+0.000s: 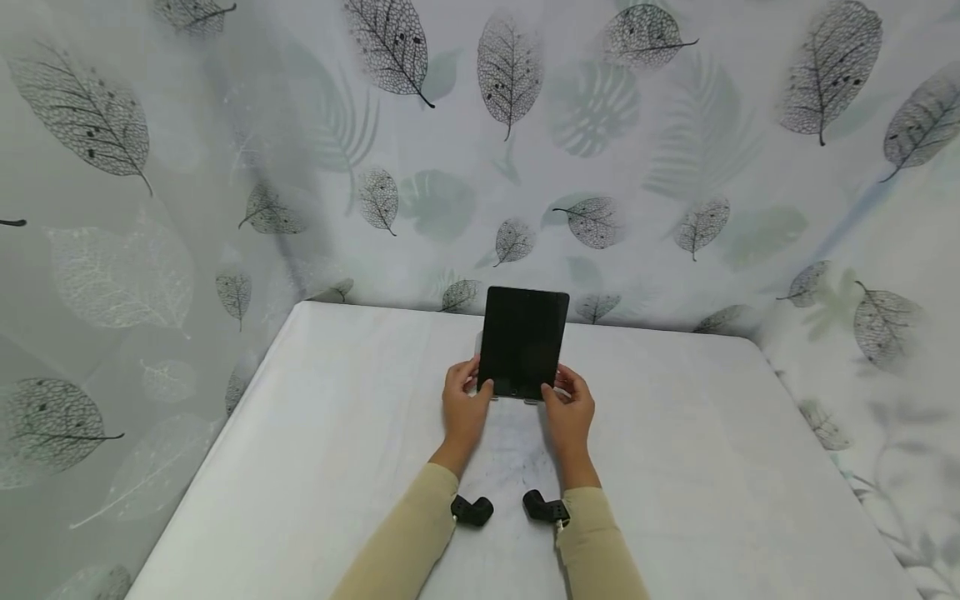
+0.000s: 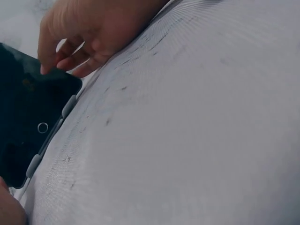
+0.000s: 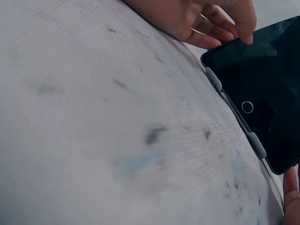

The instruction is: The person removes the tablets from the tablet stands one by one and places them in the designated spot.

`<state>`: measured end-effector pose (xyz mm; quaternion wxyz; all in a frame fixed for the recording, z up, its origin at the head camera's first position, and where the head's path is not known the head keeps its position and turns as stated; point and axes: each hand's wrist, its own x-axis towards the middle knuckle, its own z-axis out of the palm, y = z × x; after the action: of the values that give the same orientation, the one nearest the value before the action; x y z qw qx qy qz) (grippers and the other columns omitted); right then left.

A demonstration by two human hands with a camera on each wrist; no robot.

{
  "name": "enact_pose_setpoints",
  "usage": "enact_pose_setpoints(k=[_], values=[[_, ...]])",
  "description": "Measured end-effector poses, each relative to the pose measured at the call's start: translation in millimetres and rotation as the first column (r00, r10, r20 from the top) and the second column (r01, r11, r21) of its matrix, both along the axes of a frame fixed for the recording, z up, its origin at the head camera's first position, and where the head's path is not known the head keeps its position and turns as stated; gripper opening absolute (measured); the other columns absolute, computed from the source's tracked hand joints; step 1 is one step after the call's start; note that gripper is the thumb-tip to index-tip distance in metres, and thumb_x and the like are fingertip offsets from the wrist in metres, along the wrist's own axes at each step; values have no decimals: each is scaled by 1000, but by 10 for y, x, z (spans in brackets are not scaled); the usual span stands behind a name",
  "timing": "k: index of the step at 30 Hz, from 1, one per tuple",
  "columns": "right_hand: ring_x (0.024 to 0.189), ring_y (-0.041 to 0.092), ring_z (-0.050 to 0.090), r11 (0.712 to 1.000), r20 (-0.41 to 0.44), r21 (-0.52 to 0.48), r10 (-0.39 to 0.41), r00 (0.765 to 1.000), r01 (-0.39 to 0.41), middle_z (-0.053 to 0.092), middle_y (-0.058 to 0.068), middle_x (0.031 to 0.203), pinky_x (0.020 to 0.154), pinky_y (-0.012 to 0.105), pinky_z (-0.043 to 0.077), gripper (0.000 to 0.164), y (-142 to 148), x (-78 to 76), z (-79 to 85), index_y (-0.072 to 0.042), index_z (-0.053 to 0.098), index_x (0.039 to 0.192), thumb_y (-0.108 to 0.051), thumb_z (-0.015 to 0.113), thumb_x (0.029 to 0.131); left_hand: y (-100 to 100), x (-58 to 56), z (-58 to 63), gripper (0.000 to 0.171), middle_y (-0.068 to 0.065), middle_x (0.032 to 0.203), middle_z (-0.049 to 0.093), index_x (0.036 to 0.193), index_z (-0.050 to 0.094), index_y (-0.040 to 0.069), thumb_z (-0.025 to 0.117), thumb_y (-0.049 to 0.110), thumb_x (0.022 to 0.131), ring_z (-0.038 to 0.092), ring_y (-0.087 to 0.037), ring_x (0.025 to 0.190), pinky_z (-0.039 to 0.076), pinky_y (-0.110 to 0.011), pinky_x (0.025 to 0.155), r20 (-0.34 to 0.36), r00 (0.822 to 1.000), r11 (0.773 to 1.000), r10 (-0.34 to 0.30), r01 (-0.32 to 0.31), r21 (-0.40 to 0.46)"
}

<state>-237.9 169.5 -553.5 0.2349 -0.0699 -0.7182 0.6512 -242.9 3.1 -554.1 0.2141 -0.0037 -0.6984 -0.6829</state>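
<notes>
A black tablet [image 1: 523, 342] with a dark screen stands tilted back near the table's far edge. Two grey rubber-like lips [image 3: 214, 79] of what looks like a tablet stand hook its lower edge, beside the round home button [image 3: 247, 107]. My left hand [image 1: 463, 407] grips the lower left corner, thumb on the front and fingers bent at the side. At the lower right corner my right hand [image 1: 572, 417] holds it likewise, its thumb on the screen side in the left wrist view. The stand's back is hidden behind the tablet.
A white cloth covers the table [image 1: 337, 442], with faint dark and blue marks near the tablet. Leaf-patterned curtains [image 1: 450, 125] enclose the back and both sides. Black wrist cameras [image 1: 472, 511] are strapped to both forearms.
</notes>
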Motion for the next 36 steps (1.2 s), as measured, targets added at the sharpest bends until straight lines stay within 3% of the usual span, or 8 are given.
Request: enact_pose_setpoints(k=[5,13,19,26,31,36], values=[[102,25,64,997,58,-73,0,998,4,64,28,117,77,5,52,39,-6,-33,54,4,67,126,7,72,88,-19,-5,-20,44,-10,120,64,129,71,9,72,-3,87,61,-24,112,56,-42,101,21,999,999,39,-38,-22],[107,36,62,999,126,-35,-25,992,29,63,32,117,76,4,50,39,-7,-73,61,11,64,126,15,65,88,-16,-10,-51,51,-10,122,64,133,69,9,71,-6,85,61,-24,111,57,-38,100,-1,999,995,37,-37,-97],[103,23,62,999,114,-35,-23,993,27,66,26,115,78,3,49,34,-18,-50,53,5,68,123,10,67,90,-61,8,-38,53,-11,123,63,133,68,8,68,-11,83,60,-25,112,56,-41,100,1,1000,997,1,-1,-71],[96,9,59,1000,82,-28,-12,997,14,66,24,110,78,5,50,30,45,-77,59,6,68,119,9,67,89,-66,-30,-7,48,-10,125,63,131,67,8,65,-10,87,58,-25,114,54,-42,102,9,998,998,-58,58,-1],[94,6,58,999,94,-33,-6,996,9,65,14,105,77,7,50,28,66,-54,52,5,67,118,10,66,90,-74,-37,-14,45,-11,124,64,128,68,7,66,-11,87,59,-25,113,55,-41,102,11,997,997,-74,74,29],[90,5,57,996,68,-91,14,998,-8,63,9,97,75,9,50,27,52,30,30,9,67,116,12,66,89,-100,41,-19,46,-14,125,64,129,67,4,67,-13,87,59,-29,115,53,-48,102,29,996,993,-89,87,78]])
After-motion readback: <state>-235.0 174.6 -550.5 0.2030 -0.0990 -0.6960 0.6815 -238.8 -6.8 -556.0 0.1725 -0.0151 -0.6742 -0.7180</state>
